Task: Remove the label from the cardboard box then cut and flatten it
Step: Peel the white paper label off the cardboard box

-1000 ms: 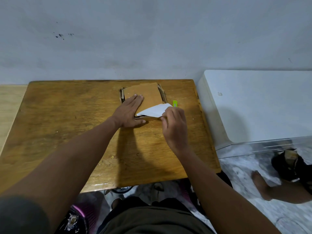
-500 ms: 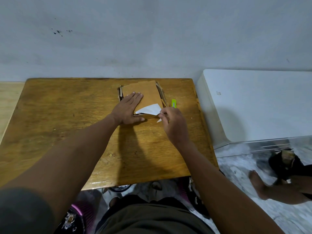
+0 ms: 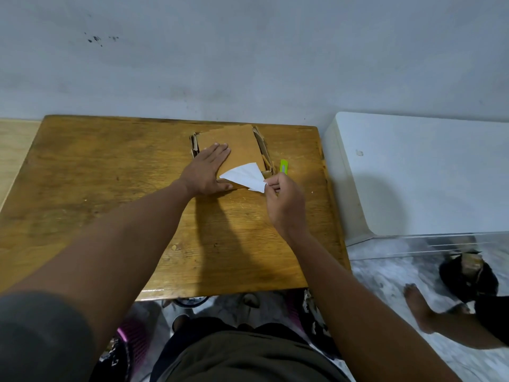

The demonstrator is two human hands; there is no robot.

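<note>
The cardboard box (image 3: 230, 146) lies low near the far edge of the wooden worktop (image 3: 110, 188), its white label (image 3: 243, 176) partly peeled from the near right corner. The left hand (image 3: 208, 172) presses flat on the box top, fingers straight and spread, pinning it down. The right hand (image 3: 283, 202) pinches the free corner of the label between thumb and fingertips, drawing it toward the near right. A green utility knife (image 3: 283, 166) rests on the worktop just beside the box and just beyond the right hand; whether they touch cannot be told.

The box looks light and thin-walled, stiff enough across its flat panel to take a pressing palm but likely to slide on the smooth wood unless held. The label appears thin, limp and easily torn, so it is best gripped close to the peel line and pulled low and slowly. For cutting, the box would best be held at a flat panel, away from the frayed edges.

Compared with half a second ago, the label's lifted flap has grown larger and the right hand has moved further toward the near right; the left hand has kept its place on the box, and the knife has not moved.
</note>
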